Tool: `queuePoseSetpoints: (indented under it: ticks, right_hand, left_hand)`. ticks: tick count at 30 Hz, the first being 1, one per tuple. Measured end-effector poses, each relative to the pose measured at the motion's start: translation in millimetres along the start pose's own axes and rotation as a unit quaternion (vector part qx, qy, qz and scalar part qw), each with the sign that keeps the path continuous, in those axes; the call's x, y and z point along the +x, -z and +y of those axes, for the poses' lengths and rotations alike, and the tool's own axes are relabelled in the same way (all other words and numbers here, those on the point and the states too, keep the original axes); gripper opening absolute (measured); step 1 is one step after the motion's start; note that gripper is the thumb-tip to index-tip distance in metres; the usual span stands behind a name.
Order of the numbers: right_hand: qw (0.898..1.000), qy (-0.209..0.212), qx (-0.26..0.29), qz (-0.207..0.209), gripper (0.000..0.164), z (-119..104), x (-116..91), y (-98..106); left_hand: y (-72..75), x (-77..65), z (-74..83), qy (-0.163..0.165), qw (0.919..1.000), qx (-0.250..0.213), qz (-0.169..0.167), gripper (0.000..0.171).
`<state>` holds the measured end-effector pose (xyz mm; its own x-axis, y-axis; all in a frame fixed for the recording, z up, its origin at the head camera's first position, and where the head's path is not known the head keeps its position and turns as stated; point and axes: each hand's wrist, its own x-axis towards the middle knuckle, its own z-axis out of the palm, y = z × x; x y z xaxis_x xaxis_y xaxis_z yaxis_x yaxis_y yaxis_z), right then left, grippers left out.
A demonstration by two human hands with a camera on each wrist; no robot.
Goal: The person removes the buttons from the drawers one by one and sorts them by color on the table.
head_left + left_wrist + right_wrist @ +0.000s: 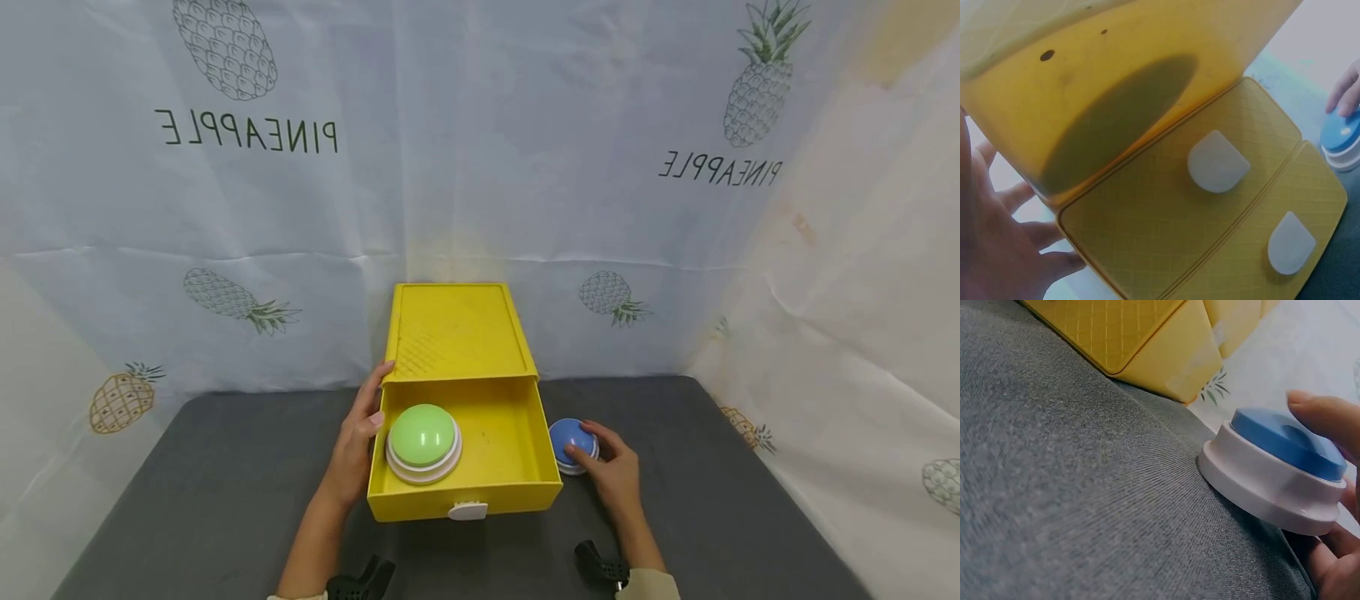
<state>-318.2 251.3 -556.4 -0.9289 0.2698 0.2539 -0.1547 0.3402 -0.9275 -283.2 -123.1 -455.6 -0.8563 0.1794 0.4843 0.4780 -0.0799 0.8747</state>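
Observation:
A yellow drawer box (463,329) stands in the middle of the table with its top drawer (498,437) pulled out. Inside that drawer, on its left side, sits a green dome push button (423,437) on a white base. My left hand (355,450) rests against the left side of the box, its fingers (1047,234) fairly straight and spread. To the right of the drawer, my right hand (615,471) holds a blue push button (1279,465) with a white base. Its thumb is over the blue top, the other fingers at the base.
Below the open drawer, two closed yellow drawer fronts (1160,194) carry white knobs (1217,162). A dark grey cloth (247,467) covers the table. Behind it hangs a pale curtain (480,167) printed with pineapples, and more of it runs along both sides.

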Motion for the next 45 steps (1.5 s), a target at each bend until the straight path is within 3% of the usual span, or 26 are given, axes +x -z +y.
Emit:
queuePoseSetpoints:
  ticks: [7,15,21,34,45]
  right_hand:
    - [0.995,0.024,-0.080,-0.057,0.067,0.8,-0.3,0.1]
    - [0.992,0.063,-0.102,-0.026,0.062,0.7,-0.6,-3.6]
    - [0.990,0.049,-0.129,-0.010,0.063,-1.1,-1.0,-4.8]
    - [0.986,0.014,-0.166,-0.021,0.066,0.8,8.4,-14.1]
    - [0.981,0.004,-0.184,-0.053,0.066,3.3,37.1,-18.0]
  left_hand:
    - [0.3,2.3,0.1,0.006,1.0000,0.004,0.003,0.060]
    - [2.7,4.3,-1.8,0.004,1.0000,0.005,0.000,0.060]
    - [3.1,4.9,-2.4,-0.002,0.9999,-0.006,-0.010,0.061]
    - [2.7,1.0,-0.4,-0.012,0.9998,-0.013,0.000,0.061]
    - [0.7,-0.6,-1.2,-0.007,1.0000,-0.005,0.002,0.061]
